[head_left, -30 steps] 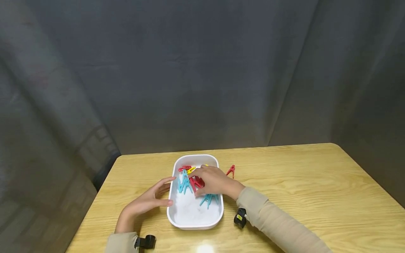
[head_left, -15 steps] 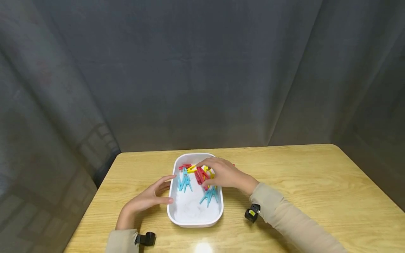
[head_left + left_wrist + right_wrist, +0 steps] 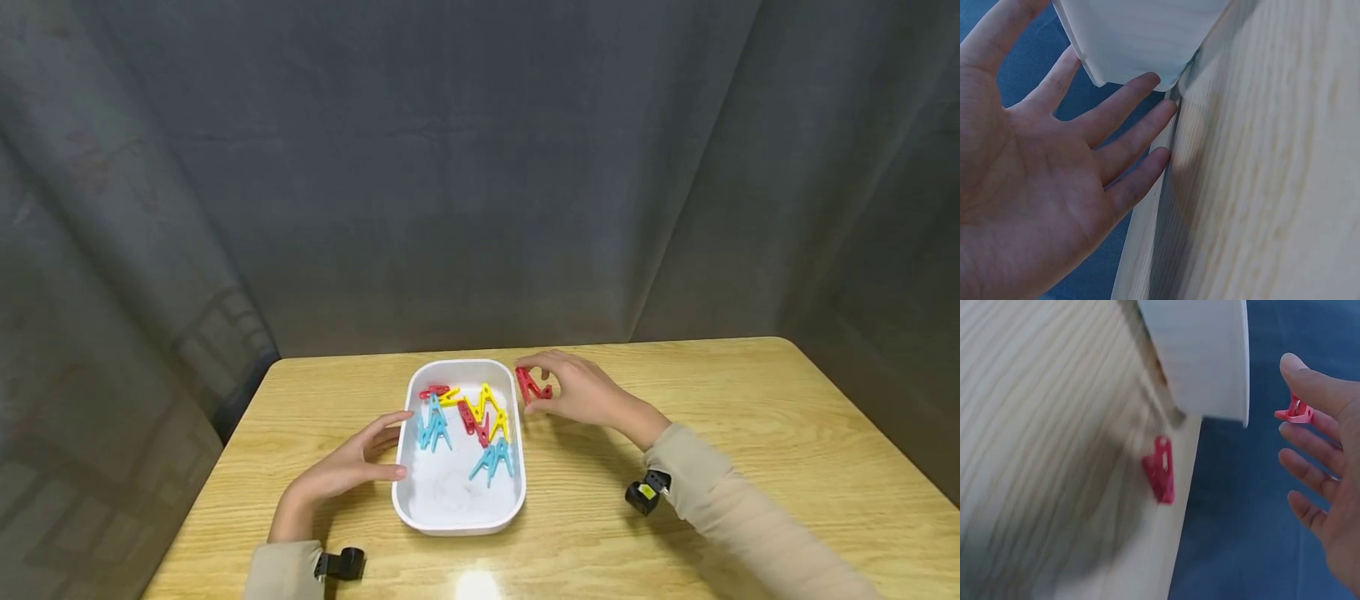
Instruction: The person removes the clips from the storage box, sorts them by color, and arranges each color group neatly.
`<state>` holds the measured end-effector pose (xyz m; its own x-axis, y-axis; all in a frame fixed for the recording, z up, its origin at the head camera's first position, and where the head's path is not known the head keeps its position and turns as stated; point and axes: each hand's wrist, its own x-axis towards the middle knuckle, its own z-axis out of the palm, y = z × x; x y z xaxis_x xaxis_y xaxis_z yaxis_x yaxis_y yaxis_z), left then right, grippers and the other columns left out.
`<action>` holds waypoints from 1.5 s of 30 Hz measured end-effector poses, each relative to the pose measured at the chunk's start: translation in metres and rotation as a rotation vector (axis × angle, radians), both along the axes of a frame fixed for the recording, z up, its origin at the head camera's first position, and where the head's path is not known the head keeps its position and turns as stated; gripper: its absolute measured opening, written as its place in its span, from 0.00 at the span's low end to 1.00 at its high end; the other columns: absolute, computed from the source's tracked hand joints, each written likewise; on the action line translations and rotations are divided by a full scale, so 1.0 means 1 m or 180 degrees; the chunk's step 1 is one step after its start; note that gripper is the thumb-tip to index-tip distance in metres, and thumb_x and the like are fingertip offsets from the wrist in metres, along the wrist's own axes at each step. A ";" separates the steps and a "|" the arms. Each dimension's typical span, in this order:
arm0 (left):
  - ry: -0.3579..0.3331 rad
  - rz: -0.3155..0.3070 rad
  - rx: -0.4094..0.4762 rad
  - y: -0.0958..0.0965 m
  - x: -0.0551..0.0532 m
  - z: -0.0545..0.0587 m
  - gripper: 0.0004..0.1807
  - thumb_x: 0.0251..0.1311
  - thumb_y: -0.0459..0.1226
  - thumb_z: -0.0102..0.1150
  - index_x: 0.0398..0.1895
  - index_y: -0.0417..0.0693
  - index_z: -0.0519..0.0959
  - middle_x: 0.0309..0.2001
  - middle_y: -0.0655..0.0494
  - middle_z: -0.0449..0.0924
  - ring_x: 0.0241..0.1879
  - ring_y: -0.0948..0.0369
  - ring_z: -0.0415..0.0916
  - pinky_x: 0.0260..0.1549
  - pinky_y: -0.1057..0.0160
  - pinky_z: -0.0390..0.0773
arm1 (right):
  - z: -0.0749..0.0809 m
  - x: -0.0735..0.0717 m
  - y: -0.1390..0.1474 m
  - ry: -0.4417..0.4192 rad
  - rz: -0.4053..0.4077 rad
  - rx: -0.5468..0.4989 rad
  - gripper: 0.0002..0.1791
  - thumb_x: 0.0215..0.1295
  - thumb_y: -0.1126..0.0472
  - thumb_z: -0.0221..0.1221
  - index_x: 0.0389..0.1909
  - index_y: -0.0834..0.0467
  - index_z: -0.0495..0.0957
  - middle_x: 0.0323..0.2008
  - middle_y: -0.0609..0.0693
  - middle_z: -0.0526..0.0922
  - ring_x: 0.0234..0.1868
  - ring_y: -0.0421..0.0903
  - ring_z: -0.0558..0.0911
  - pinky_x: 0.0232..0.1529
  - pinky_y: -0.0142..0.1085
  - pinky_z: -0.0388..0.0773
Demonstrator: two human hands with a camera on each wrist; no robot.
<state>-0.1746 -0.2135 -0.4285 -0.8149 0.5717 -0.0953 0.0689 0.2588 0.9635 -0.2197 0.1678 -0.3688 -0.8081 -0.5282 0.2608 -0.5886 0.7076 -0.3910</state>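
My right hand (image 3: 588,393) pinches a red clothespin (image 3: 1296,414) between thumb and fingers, just beyond the right wall of a white tray (image 3: 459,528). Below it, a second red clothespin (image 3: 1161,472) lies on the table. My left hand (image 3: 337,475) rests its spread, fairly straight fingers against the tray's left side. Inside the tray are several clothespins: light blue clothespins (image 3: 437,432) at left, more blue ones (image 3: 492,460) at right, yellow ones (image 3: 487,398) toward the far right, and red ones (image 3: 467,417) in the middle.
The tray stands on a light wood table (image 3: 675,433). A dark grey curtain (image 3: 450,183) hangs behind the table and along both sides. Small black cameras (image 3: 645,493) are strapped to both wrists.
My right hand has lifted a red clothespin out of the tray and carried it right, over the rim to above the table. The left hand stays at the tray's side.
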 end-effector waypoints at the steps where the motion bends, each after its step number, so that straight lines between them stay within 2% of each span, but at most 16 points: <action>1: 0.0002 0.0004 -0.0003 0.000 0.000 0.000 0.43 0.62 0.36 0.67 0.77 0.46 0.55 0.74 0.35 0.53 0.72 0.37 0.50 0.66 0.37 0.56 | -0.001 0.000 0.004 -0.0002 -0.0029 0.0010 0.37 0.49 0.48 0.76 0.61 0.52 0.77 0.50 0.48 0.81 0.44 0.49 0.80 0.35 0.38 0.74; 5: 0.0009 -0.0006 0.0003 0.003 0.002 -0.002 0.43 0.62 0.36 0.67 0.77 0.46 0.55 0.74 0.36 0.53 0.72 0.37 0.51 0.66 0.37 0.56 | -0.007 0.001 0.019 -0.0069 -0.0200 0.0031 0.36 0.49 0.50 0.77 0.61 0.53 0.78 0.48 0.51 0.82 0.43 0.51 0.79 0.35 0.40 0.74; 12: -0.0006 -0.0028 -0.0001 0.005 0.006 -0.003 0.43 0.62 0.36 0.67 0.77 0.47 0.55 0.74 0.36 0.53 0.72 0.37 0.51 0.66 0.37 0.56 | -0.032 0.003 0.042 -0.0307 -0.0463 0.0044 0.35 0.49 0.49 0.77 0.59 0.57 0.79 0.50 0.52 0.83 0.43 0.49 0.81 0.35 0.41 0.77; 19: 0.0025 -0.0025 0.0008 0.007 0.000 0.002 0.43 0.62 0.36 0.67 0.77 0.48 0.55 0.74 0.37 0.54 0.72 0.38 0.52 0.66 0.37 0.57 | -0.046 -0.010 0.058 -0.0400 -0.0689 0.0165 0.36 0.49 0.48 0.76 0.58 0.59 0.79 0.42 0.51 0.84 0.38 0.46 0.80 0.36 0.44 0.77; 24: -0.0017 0.0022 -0.0033 0.006 0.000 0.002 0.43 0.62 0.36 0.67 0.77 0.48 0.55 0.74 0.38 0.55 0.72 0.39 0.52 0.66 0.38 0.56 | -0.053 -0.013 0.057 -0.0570 -0.0835 0.0189 0.36 0.49 0.48 0.76 0.58 0.60 0.79 0.44 0.53 0.83 0.42 0.49 0.80 0.41 0.49 0.77; 30: -0.0017 -0.0024 -0.0007 0.006 0.003 -0.002 0.42 0.63 0.36 0.66 0.77 0.47 0.55 0.74 0.36 0.54 0.72 0.37 0.52 0.66 0.38 0.57 | -0.058 -0.014 0.051 -0.0582 -0.0773 0.0232 0.34 0.49 0.50 0.77 0.56 0.62 0.80 0.43 0.51 0.81 0.40 0.47 0.78 0.41 0.48 0.77; 35: -0.0069 -0.0010 -0.0004 0.006 0.004 -0.001 0.42 0.63 0.35 0.65 0.77 0.47 0.55 0.74 0.37 0.54 0.72 0.38 0.52 0.66 0.38 0.57 | -0.056 -0.015 0.049 -0.0630 -0.0660 0.0278 0.36 0.48 0.51 0.77 0.56 0.64 0.79 0.42 0.52 0.79 0.39 0.47 0.76 0.41 0.46 0.76; 38: -0.0060 -0.0009 -0.0012 0.006 0.004 0.000 0.42 0.63 0.35 0.66 0.77 0.47 0.55 0.74 0.36 0.54 0.72 0.37 0.52 0.66 0.37 0.56 | -0.051 -0.016 0.052 -0.0792 -0.0539 0.0137 0.41 0.49 0.50 0.76 0.60 0.69 0.75 0.50 0.60 0.80 0.49 0.55 0.77 0.52 0.52 0.74; 41: -0.0065 -0.0009 0.0006 0.006 0.005 0.002 0.42 0.63 0.35 0.65 0.77 0.47 0.55 0.74 0.36 0.54 0.71 0.37 0.52 0.66 0.36 0.56 | -0.046 -0.016 0.055 -0.0979 -0.0449 -0.0156 0.43 0.52 0.53 0.75 0.64 0.72 0.70 0.59 0.67 0.75 0.60 0.65 0.71 0.61 0.58 0.66; 45: -0.0097 -0.0020 0.0018 0.007 0.006 0.000 0.42 0.63 0.35 0.65 0.77 0.46 0.54 0.73 0.36 0.54 0.71 0.37 0.52 0.66 0.38 0.57 | -0.040 -0.014 0.055 -0.0989 -0.0339 -0.0401 0.38 0.57 0.59 0.72 0.66 0.70 0.69 0.61 0.67 0.73 0.62 0.67 0.69 0.61 0.61 0.66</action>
